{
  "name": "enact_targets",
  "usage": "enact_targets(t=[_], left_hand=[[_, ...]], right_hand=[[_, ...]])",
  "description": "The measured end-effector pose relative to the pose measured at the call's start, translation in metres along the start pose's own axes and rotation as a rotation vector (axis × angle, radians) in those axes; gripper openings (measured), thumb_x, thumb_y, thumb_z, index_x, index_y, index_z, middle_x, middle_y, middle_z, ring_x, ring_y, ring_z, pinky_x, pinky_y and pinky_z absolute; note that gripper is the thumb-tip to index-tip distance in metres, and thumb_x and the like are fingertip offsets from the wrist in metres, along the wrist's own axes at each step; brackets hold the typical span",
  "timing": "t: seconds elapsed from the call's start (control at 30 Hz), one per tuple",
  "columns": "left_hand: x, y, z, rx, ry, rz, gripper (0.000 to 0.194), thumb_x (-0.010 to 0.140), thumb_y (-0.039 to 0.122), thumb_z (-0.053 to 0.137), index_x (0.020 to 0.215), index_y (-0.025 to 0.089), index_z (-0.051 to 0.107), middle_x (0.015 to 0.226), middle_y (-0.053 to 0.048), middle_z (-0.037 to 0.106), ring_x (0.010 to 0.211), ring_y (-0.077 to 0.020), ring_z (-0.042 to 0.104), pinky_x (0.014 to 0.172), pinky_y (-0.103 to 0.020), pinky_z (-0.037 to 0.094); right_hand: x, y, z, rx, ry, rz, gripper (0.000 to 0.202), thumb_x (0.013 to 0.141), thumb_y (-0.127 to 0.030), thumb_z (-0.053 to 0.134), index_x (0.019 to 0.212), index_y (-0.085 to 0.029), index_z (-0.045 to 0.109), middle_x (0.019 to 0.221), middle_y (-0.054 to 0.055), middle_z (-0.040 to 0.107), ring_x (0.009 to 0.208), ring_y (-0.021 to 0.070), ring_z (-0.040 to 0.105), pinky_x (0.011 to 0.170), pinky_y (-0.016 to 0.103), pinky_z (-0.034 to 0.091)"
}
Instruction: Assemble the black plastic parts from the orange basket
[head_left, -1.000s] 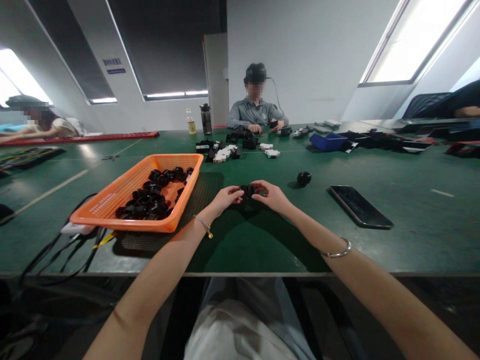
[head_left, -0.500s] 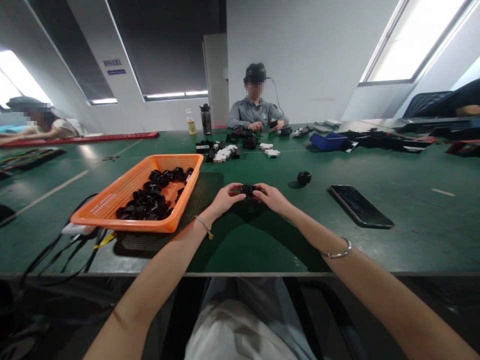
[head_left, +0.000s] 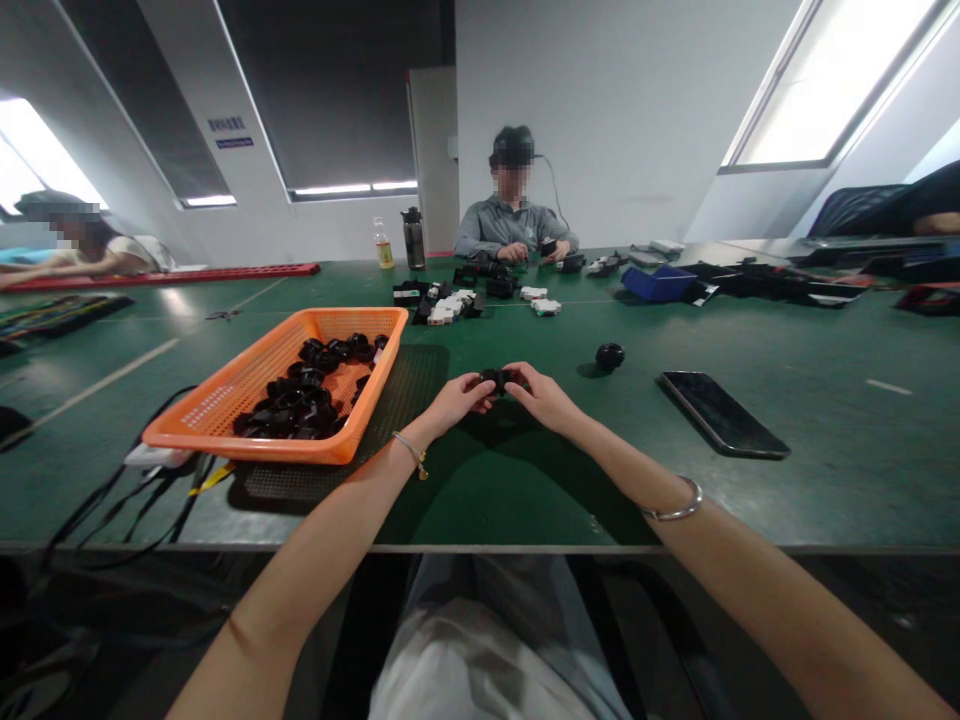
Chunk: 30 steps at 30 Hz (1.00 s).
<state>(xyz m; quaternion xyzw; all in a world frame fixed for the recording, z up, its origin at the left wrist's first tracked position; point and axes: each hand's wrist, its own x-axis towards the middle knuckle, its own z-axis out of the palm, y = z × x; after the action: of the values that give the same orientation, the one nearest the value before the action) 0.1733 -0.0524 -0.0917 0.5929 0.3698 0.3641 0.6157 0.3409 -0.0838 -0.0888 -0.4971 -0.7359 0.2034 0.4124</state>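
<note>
Between my two hands, just above the green table (head_left: 480, 480), is a small black plastic part (head_left: 496, 379). My left hand (head_left: 455, 399) pinches it from the left, thumb in front. On the other side my right hand (head_left: 545, 395) grips it with thumb and fingers. Fingers cover much of the part, so its exact shape is hidden. A similar-looking round black part (head_left: 610, 356) sits alone on the table, right of my hands. To the left, an orange basket (head_left: 247, 450) holds several black ring-shaped plastic parts (head_left: 292, 405).
A smartphone (head_left: 722, 414) lies at the right. Farther back are white and black pieces (head_left: 450, 306), a blue bin (head_left: 658, 283), a bottle (head_left: 383, 244) and a dark flask (head_left: 412, 240). A co-worker (head_left: 513, 220) sits opposite, another person at far left. Cables (head_left: 161, 500) run beside the basket.
My left hand's fingers have shifted, curling lower around the black part. The part stays held between both hands in nearly the same place.
</note>
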Motion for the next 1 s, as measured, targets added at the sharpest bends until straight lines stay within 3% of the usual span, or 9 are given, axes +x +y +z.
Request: enact_targets(t=[0.23, 0.47, 0.63, 0.73, 0.9, 1.0], left_hand=[[0.001, -0.003, -0.002, 0.140, -0.074, 0.077, 0.022, 0.073, 0.026, 0.064, 0.085, 0.010, 0.055, 0.067, 0.001, 0.059, 0.056, -0.0055, 0.053, 0.059, -0.020, 0.043], [-0.010, 0.006, -0.001, 0.429, 0.048, 0.273, 0.030, 0.069, 0.030, 0.067, 0.092, 0.012, 0.058, 0.075, 0.000, 0.061, 0.068, -0.0112, 0.055, 0.065, -0.023, 0.043], [-0.016, 0.011, -0.001, 0.562, 0.109, 0.374, 0.032, 0.067, 0.031, 0.069, 0.093, 0.015, 0.060, 0.080, -0.001, 0.062, 0.072, -0.0123, 0.055, 0.069, -0.024, 0.043], [-0.011, 0.005, -0.001, 0.519, 0.097, 0.316, 0.029, 0.067, 0.036, 0.068, 0.084, 0.014, 0.058, 0.070, 0.001, 0.059, 0.065, -0.0106, 0.053, 0.063, -0.023, 0.042], [0.000, -0.006, 0.001, 0.162, -0.109, 0.059, 0.036, 0.074, 0.048, 0.059, 0.077, 0.012, 0.051, 0.062, 0.001, 0.057, 0.054, -0.0073, 0.051, 0.058, -0.022, 0.041], [-0.003, -0.005, 0.004, 0.050, -0.167, 0.030, 0.039, 0.070, 0.047, 0.065, 0.080, 0.012, 0.052, 0.065, 0.001, 0.058, 0.055, -0.0058, 0.052, 0.058, -0.021, 0.040]], right_hand=[[-0.005, -0.010, -0.005, -0.053, 0.010, -0.032, 0.019, 0.080, -0.031, 0.046, 0.094, -0.019, 0.051, 0.078, 0.004, 0.061, 0.072, 0.0185, 0.057, 0.069, 0.032, 0.044], [-0.006, -0.016, -0.001, 0.136, 0.042, 0.057, 0.015, 0.079, -0.032, 0.045, 0.087, -0.021, 0.048, 0.078, 0.002, 0.061, 0.074, 0.0163, 0.056, 0.069, 0.030, 0.043], [-0.004, -0.013, 0.006, 0.280, 0.030, 0.216, 0.014, 0.079, -0.035, 0.042, 0.078, -0.021, 0.045, 0.060, -0.004, 0.049, 0.055, 0.0127, 0.047, 0.055, 0.026, 0.039], [-0.003, -0.012, 0.007, 0.233, 0.024, 0.230, 0.018, 0.082, -0.038, 0.038, 0.074, -0.022, 0.044, 0.054, -0.005, 0.045, 0.051, 0.0129, 0.045, 0.052, 0.026, 0.037], [-0.005, -0.014, 0.000, 0.004, 0.034, 0.009, 0.018, 0.082, -0.036, 0.043, 0.090, -0.021, 0.049, 0.072, 0.001, 0.060, 0.066, 0.0171, 0.056, 0.064, 0.029, 0.041], [-0.008, -0.016, -0.003, -0.142, 0.066, -0.045, 0.018, 0.082, -0.036, 0.043, 0.087, -0.021, 0.051, 0.075, 0.004, 0.063, 0.068, 0.0192, 0.058, 0.064, 0.029, 0.040]])
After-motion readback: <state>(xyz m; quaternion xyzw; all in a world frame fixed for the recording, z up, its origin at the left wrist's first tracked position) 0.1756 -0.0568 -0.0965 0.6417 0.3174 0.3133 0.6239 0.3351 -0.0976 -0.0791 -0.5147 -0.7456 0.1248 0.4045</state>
